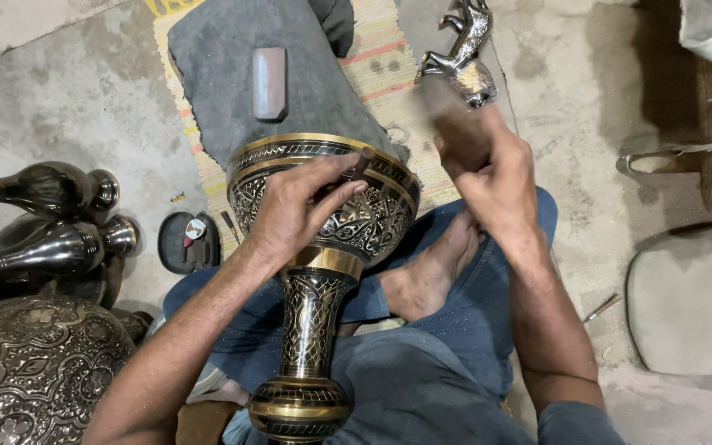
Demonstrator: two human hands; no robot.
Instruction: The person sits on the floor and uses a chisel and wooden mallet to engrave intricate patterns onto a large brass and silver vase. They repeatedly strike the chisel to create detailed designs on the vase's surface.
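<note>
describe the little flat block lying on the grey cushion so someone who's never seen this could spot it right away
Start at the large engraved black-and-gold vase across the person's lap. Just beyond its rim lies a dark grey cushion on a striped mat. The block rests on it: small, rectangular, smooth and reddish-grey, the only thing lying there.

Right of our right hand (488, 169) the bare floor (570, 91) gives us room. Just beyond it stands a metal animal figure (463, 45). Left of our left hand (298, 206), dark vases (51, 218) crowd the floor.
</note>
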